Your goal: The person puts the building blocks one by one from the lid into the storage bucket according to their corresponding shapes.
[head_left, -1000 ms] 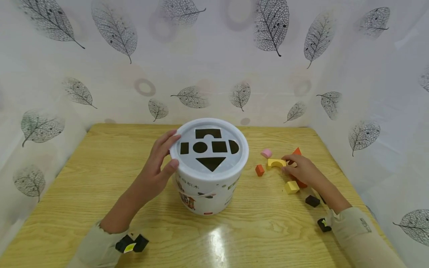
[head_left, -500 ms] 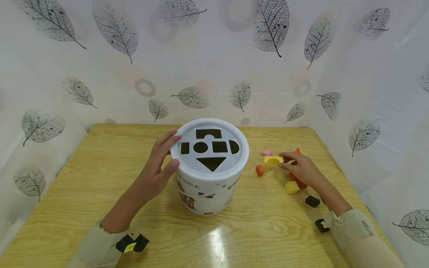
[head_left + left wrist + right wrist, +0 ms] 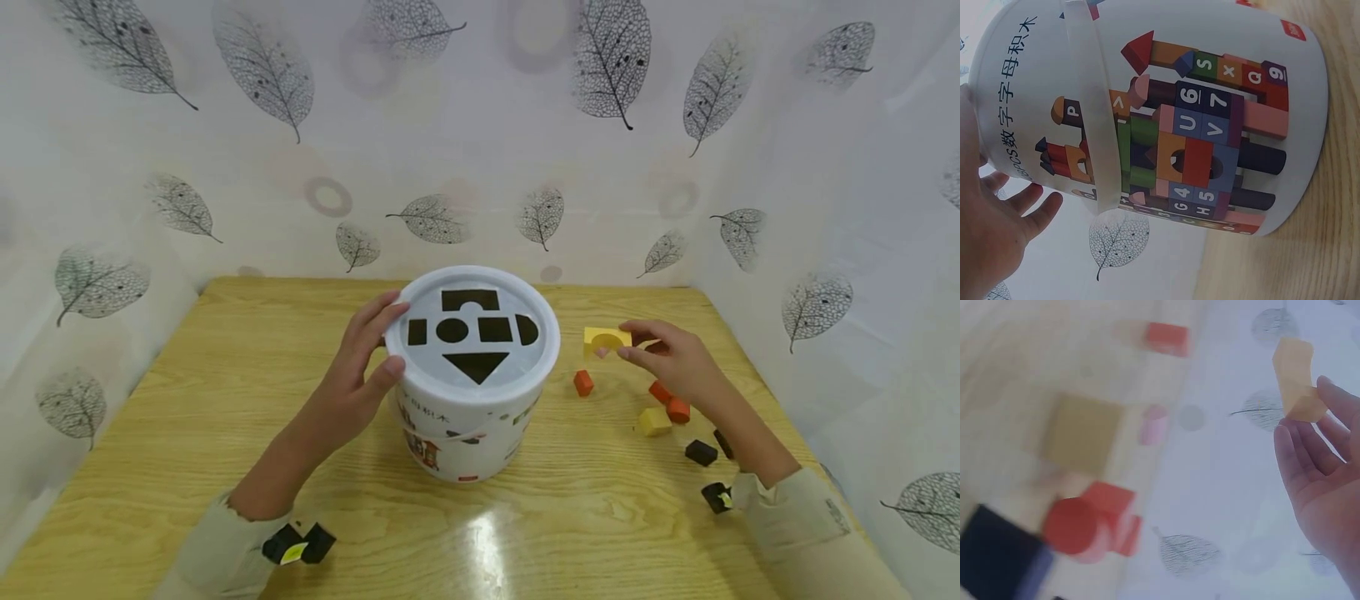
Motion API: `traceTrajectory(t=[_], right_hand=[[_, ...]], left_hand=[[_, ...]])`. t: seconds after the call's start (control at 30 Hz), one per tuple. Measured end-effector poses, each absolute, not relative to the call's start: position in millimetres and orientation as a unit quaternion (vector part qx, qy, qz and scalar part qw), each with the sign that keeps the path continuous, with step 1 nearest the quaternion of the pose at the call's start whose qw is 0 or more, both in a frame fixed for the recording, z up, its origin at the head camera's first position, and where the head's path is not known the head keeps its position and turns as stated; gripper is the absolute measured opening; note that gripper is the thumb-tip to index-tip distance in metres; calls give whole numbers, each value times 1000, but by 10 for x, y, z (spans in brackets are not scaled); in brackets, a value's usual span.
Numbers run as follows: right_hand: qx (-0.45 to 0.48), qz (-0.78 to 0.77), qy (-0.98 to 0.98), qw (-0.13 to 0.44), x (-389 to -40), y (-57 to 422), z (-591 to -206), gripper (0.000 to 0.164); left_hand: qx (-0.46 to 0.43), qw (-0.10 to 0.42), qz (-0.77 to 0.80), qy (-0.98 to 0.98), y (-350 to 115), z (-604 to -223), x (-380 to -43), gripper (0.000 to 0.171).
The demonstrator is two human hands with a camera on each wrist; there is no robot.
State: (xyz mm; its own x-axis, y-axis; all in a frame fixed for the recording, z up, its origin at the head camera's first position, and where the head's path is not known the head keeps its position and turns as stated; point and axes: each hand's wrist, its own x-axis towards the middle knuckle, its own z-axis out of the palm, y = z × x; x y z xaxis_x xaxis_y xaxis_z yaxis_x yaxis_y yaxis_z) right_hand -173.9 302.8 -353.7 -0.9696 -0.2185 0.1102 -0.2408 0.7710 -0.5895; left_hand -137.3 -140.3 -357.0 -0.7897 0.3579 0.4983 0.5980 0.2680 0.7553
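A white bucket (image 3: 465, 442) stands on the table, its lid (image 3: 397, 367) pierced with shaped holes: an arch, rectangles, a circle, a half-round and a triangle. Against the left side of the lid's rim rests my left hand (image 3: 356, 367), fingers spread and thumb toward the front; the left wrist view shows it beside the bucket's printed wall (image 3: 1147, 125). Fingertips and thumb of my right hand (image 3: 675, 358) pinch one end of a yellow arch block (image 3: 606, 335), raised above the table right of the bucket. In the right wrist view the arch block (image 3: 1294, 375) points away from the fingertips.
Below the right hand lie a small orange-red block (image 3: 583, 383), a yellow block (image 3: 655, 422), a red cylinder (image 3: 678, 409) and black blocks (image 3: 701, 452). A pink half-round block (image 3: 1154, 425) shows in the right wrist view. Leaf-printed curtain (image 3: 465, 167) surrounds the table.
My right hand has lifted the yellow arch block off the table, moving it up and slightly left. The left hand stays on the lid's rim.
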Motion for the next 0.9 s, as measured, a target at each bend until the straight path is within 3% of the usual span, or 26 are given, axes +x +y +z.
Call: traceTrajectory(t=[0.5,0.9], right_hand=[[116,346,-929,59,-1699,2842,-2960,47],[135,384,-910,84,-1745,2420,-2690,43]], left_hand=[[-302,105,-522,-791,-1398,-3607,-1415,56],[-303,105,-521,-791,-1415,-3597,-1413,61]])
